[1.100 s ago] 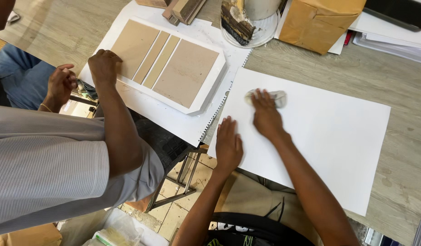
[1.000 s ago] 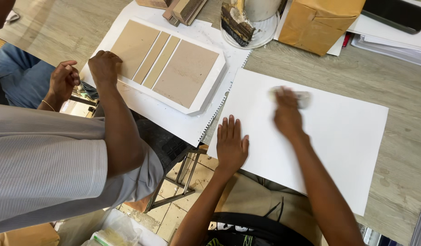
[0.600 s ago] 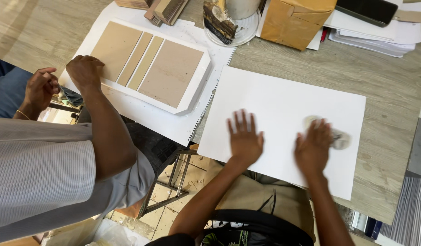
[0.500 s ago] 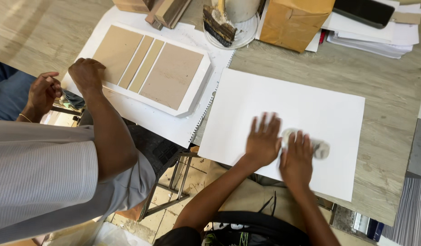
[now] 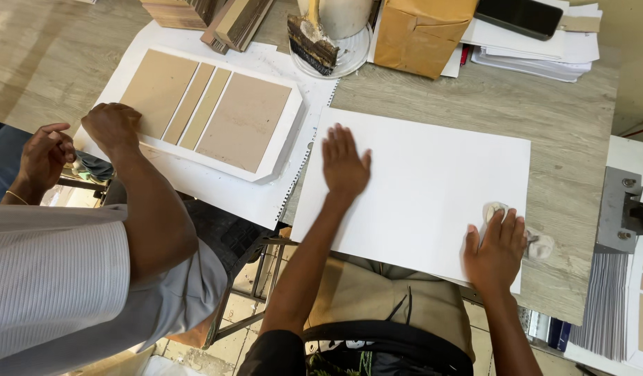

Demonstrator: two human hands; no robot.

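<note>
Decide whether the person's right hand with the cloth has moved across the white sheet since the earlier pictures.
Yes. The right hand and its cloth have slid from the white sheet's upper left to its lower right corner.

A brown parcel (image 5: 422,31) on the desk (image 5: 474,104); a dark phone (image 5: 520,15) atop stacked papers (image 5: 544,59); a brush (image 5: 312,42) beside.

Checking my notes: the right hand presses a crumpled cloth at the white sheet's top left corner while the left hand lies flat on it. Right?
Not quite. In the head view the right hand presses the cloth at the white sheet's bottom right corner; the left hand lies flat on it.
</note>
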